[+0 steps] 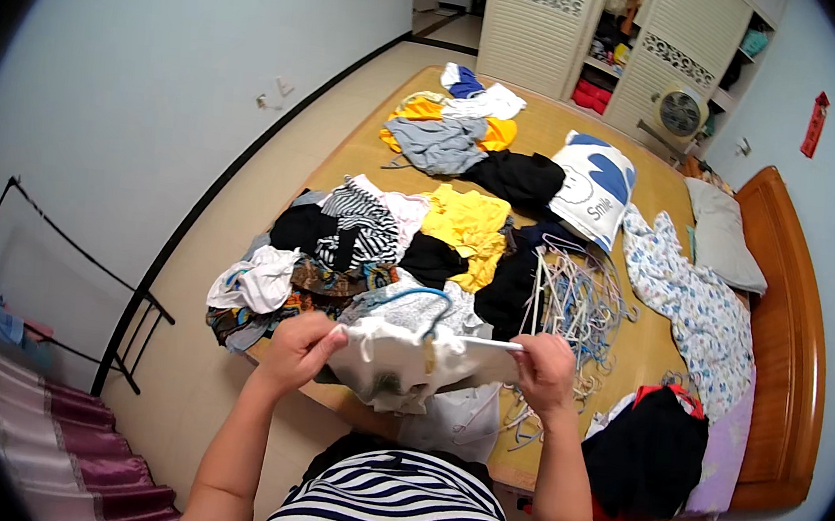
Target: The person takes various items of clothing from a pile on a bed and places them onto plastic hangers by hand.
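In front of my waist, a white garment (384,370) hangs bunched on a clothes hanger (489,343). A pale bar of the hanger shows at its right, and a blue hook (449,305) rises above the cloth. My left hand (299,355) pinches the garment's left end between thumb and fingers. Closed around the right end of the bar is my right hand (548,375); whether it also holds cloth is unclear. Just beyond my right hand lies a tangled heap of hangers (580,299) on the bed. The garment's lower part partly covers the bed edge.
Piled clothes cover the bed (353,149), among them a yellow garment (469,228) and a striped one (365,221). A cushion (590,190) lies farther back. Dark clothes on hangers (648,448) rest at the right by the wooden headboard (785,356). A black metal rack (80,243) stands left.
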Motion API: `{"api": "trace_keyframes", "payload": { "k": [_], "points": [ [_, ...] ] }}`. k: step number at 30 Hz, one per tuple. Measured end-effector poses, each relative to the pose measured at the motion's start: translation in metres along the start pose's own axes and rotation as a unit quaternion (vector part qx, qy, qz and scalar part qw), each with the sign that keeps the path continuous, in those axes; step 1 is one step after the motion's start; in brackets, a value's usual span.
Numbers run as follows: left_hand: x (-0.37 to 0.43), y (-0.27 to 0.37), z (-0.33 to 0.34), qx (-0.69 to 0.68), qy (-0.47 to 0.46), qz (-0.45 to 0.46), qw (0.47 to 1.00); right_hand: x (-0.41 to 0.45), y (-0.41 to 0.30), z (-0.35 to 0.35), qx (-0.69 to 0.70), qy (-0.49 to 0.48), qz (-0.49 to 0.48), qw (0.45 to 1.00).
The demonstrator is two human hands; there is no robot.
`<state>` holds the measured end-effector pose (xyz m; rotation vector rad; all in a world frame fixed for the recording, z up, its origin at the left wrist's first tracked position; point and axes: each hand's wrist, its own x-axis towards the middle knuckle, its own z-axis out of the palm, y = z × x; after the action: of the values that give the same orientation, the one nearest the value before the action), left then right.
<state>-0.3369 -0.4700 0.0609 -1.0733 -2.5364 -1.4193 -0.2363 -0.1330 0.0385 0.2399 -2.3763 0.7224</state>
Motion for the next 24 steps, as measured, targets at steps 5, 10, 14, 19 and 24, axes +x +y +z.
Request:
{"api": "trace_keyframes", "payload": {
  "k": [5,10,14,19,24],
  "points": [
    [0.016,0.026,-0.013,0.041,0.094,0.032,0.994,-0.010,0.017,-0.019,0.039,0.117,0.059,0.991],
    [0.012,0.048,-0.007,0.142,0.116,0.053,0.982,-0.014,0.033,-0.037,0.079,0.138,0.085,0.984],
    [0.018,0.079,0.022,0.212,0.078,0.052,0.973,-0.006,0.040,-0.040,0.082,0.108,0.055,0.989],
    [0.007,0.083,0.044,0.182,0.096,0.003,0.979,0.007,0.043,-0.043,0.089,0.063,0.005,0.994],
    [-0.012,0.100,0.048,0.155,0.191,0.001,0.969,0.008,0.047,-0.069,0.123,0.015,-0.018,0.992]
  ]
}}
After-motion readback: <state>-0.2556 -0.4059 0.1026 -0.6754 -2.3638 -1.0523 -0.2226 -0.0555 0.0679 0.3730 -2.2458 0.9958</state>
